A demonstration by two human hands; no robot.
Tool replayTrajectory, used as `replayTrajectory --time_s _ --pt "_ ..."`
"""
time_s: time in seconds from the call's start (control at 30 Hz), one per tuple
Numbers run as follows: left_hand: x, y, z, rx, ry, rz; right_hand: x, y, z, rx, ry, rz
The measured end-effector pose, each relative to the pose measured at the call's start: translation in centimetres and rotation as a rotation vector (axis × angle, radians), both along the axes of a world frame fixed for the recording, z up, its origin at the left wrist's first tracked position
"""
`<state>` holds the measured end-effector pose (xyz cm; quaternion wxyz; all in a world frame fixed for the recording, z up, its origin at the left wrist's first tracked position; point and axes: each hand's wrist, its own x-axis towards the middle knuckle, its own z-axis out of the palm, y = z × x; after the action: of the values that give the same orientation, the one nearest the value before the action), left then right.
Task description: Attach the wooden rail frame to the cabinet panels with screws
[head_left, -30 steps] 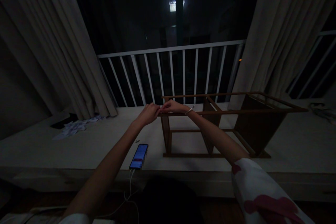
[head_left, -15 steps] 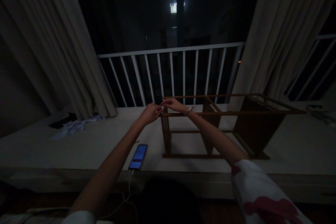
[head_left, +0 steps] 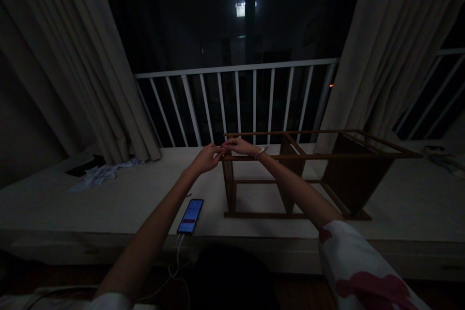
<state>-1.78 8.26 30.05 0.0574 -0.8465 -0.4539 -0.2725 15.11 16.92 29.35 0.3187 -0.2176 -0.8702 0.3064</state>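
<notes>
A brown wooden shelf frame (head_left: 290,157) lies on its side on the pale window ledge. At its left end, by the upper front corner, my left hand (head_left: 209,159) and my right hand (head_left: 238,146) meet with their fingertips touching. The left fingers are bent and pinched together. Those of the right hand curl down in a pinch as well, above the frame's upper rail. Whatever sits between the fingertips is too small and dark to make out. A bracelet (head_left: 261,151) circles my right wrist.
A lit phone (head_left: 191,216) with a white cable (head_left: 178,256) lies near the ledge's (head_left: 145,213) front edge. Crumpled papers (head_left: 98,174) are at the left. White railings (head_left: 236,67) and curtains (head_left: 72,58) stand behind, before a dark window.
The fingertips of both hands have come slightly closer together at the frame's corner. The shelf frame and the phone stay where they were.
</notes>
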Motion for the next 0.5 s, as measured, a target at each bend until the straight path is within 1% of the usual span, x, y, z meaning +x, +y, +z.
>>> replayTrajectory --time_s 0.13,0.33,0.5 --pt "-0.17 -0.1 -0.18 -0.045 -0.059 -0.01 -0.16 0.22 -0.08 -0.01 -0.005 -0.017" --pt "-0.22 0.28 -0.75 -0.046 -0.126 0.006 -0.05 0.51 -0.3 -0.016 0.002 -0.059" --pt "0.13 0.3 -0.69 -0.077 -0.196 0.002 0.14 0.52 -0.33 -0.004 0.019 -0.083"
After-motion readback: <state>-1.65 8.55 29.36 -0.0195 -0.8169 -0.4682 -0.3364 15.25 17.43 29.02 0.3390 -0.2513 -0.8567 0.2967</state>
